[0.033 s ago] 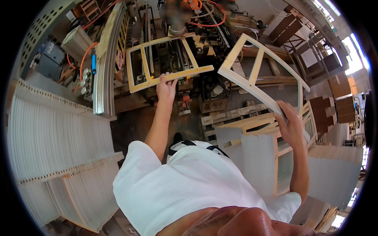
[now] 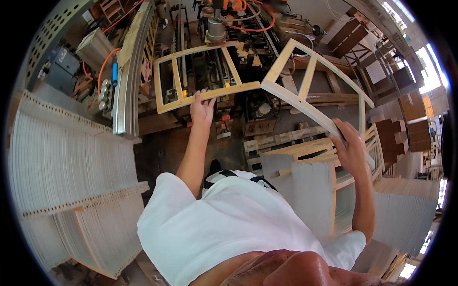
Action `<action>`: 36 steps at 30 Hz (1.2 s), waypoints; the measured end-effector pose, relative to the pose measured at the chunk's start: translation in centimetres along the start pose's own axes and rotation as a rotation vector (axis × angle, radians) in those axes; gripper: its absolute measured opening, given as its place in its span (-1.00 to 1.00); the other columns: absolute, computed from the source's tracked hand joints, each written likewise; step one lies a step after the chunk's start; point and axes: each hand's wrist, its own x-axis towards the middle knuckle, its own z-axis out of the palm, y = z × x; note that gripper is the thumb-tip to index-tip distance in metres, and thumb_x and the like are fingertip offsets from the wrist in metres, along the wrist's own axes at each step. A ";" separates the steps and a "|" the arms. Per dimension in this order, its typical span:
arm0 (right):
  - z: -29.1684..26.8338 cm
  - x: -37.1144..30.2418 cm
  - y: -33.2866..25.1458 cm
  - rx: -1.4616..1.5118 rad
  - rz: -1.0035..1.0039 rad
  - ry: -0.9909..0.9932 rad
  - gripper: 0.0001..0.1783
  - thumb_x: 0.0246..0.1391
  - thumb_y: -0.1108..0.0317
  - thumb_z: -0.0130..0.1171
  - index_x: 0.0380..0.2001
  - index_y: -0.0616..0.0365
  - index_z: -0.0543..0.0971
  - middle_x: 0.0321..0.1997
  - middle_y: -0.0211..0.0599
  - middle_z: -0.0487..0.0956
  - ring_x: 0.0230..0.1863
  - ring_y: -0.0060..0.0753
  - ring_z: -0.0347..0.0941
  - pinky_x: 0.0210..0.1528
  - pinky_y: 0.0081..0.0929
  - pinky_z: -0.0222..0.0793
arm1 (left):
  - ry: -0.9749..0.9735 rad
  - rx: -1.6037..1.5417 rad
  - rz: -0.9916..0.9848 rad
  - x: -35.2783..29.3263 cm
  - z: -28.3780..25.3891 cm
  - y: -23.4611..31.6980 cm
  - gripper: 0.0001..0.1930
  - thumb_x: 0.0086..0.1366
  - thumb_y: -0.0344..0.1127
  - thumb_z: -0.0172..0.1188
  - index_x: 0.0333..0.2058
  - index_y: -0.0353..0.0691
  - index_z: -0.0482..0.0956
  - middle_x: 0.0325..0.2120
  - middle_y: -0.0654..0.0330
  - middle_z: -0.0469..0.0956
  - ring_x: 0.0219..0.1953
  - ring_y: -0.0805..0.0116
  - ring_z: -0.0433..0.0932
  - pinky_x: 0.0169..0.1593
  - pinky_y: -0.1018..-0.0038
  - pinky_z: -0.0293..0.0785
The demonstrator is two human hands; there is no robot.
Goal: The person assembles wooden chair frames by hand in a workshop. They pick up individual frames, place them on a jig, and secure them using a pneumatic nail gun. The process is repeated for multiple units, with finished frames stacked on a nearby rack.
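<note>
A pale wooden frame (image 2: 217, 90) with inner crossbars lies level over the machine (image 2: 229, 66) ahead of me. My left hand (image 2: 202, 109) is at its near rail, palm up, with the fingers closed against the rail; part of the grip is hidden. To the right, a second wooden frame (image 2: 293, 90) is held up at a slant. My right hand (image 2: 352, 148) wraps round the near end of its long rail. The second frame's left corner meets or overlaps the first frame's right rail end; I cannot tell whether they touch.
Tall stacks of pale frames (image 2: 71, 152) stand at my left, beside a metal machine rail (image 2: 129, 86). At right, more stacked frames (image 2: 312, 190) sit near a wooden pallet (image 2: 257, 145). A grey metal cylinder (image 2: 216, 29) stands beyond the first frame, with orange hoses (image 2: 262, 26) behind.
The second frame has shifted slightly left, its corner now at the first frame's rail end. The dark blurred shape over the grey cylinder is gone. Both hands keep nearly the same places.
</note>
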 end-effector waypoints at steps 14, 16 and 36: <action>19.6 11.6 -4.2 0.133 -0.713 -0.217 -0.65 0.01 0.38 0.15 -0.10 0.24 0.48 -0.28 -0.02 0.51 -0.17 0.09 0.44 -0.15 -0.12 0.35 | -0.148 0.148 -0.238 -21.8 -11.2 2.3 -0.76 0.32 -0.28 0.09 -0.08 -0.17 0.41 -0.09 0.17 0.45 0.11 0.17 0.41 0.13 0.14 0.41; 23.6 12.7 -6.1 0.126 -0.773 -0.188 -0.66 -0.01 0.41 0.17 -0.12 0.25 0.47 -0.31 -0.06 0.51 -0.19 0.04 0.45 -0.17 -0.12 0.37 | -0.144 0.188 -0.285 -23.4 -12.5 3.6 -0.80 0.35 -0.30 0.04 -0.11 -0.20 0.38 -0.14 0.19 0.42 0.11 0.19 0.40 0.16 0.15 0.38; 33.2 17.8 -8.2 0.028 -0.937 -0.108 -0.71 -0.14 0.43 0.22 -0.27 0.20 0.47 -0.33 -0.14 0.46 -0.21 -0.04 0.38 -0.15 -0.17 0.30 | 0.468 0.306 -0.227 -21.5 -28.0 12.2 -0.86 0.29 -0.37 0.08 -0.18 -0.17 0.42 -0.19 0.18 0.50 0.02 0.19 0.43 0.20 -0.03 0.25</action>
